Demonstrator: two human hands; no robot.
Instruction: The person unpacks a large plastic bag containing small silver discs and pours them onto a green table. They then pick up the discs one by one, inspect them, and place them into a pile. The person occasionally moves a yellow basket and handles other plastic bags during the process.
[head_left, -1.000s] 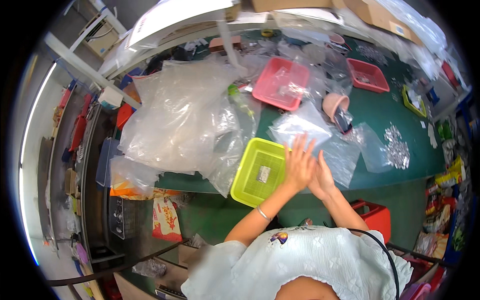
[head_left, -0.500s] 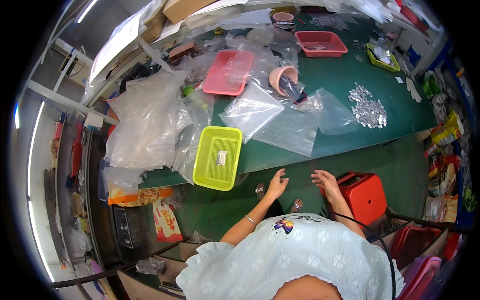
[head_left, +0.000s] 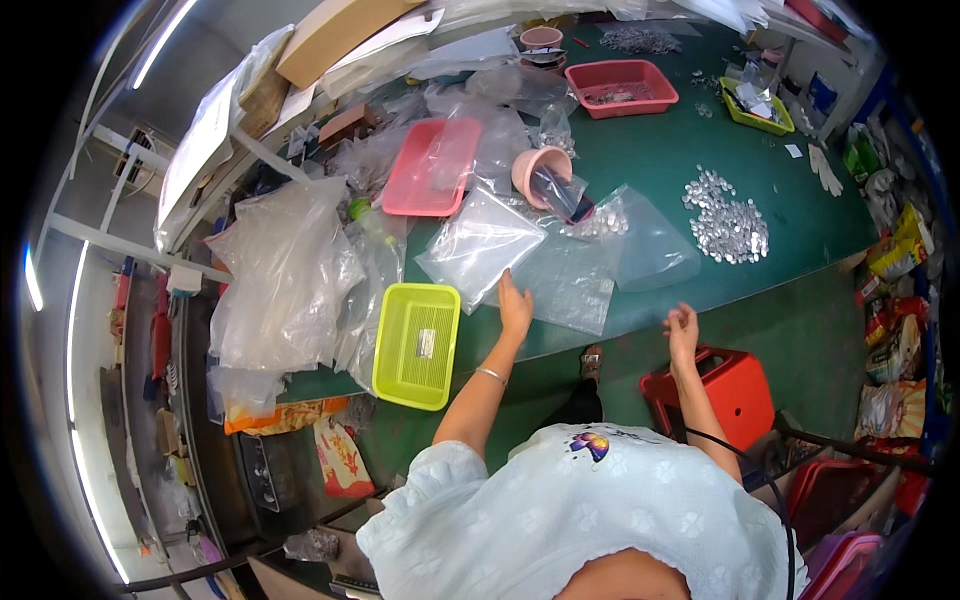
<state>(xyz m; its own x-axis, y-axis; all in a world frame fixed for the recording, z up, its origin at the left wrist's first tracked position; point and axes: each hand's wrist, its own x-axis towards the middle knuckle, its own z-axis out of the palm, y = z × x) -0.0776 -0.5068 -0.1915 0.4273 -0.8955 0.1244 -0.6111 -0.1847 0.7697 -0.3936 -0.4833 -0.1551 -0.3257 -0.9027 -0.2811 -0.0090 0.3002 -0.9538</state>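
My left hand (head_left: 516, 310) stretches over the table's front edge, fingers extended, at the near corner of a clear plastic bag (head_left: 484, 240). Whether the fingertips touch the bag I cannot tell. A second clear bag (head_left: 575, 300) lies just right of that hand. Out past the table edge, my right hand (head_left: 682, 335) is raised above a red stool (head_left: 735, 390), its fingers loosely bent and holding nothing visible. Left of my left hand sits a yellow-green basket (head_left: 418, 350). Beyond the bags, a pink cup (head_left: 540, 172) lies tipped, with a dark object at its mouth.
Small silvery pieces (head_left: 728, 220) lie heaped on the green table (head_left: 640, 145) at right. A flat pink tray (head_left: 432, 165) and large plastic sheets (head_left: 275, 285) cover the left side. Farther back are a red tray (head_left: 622, 88) and a small yellow-green basket (head_left: 755, 105).
I have moved closer to the table. My left hand has gone forward from below the edge to the bags; my right hand has risen and moved slightly right.
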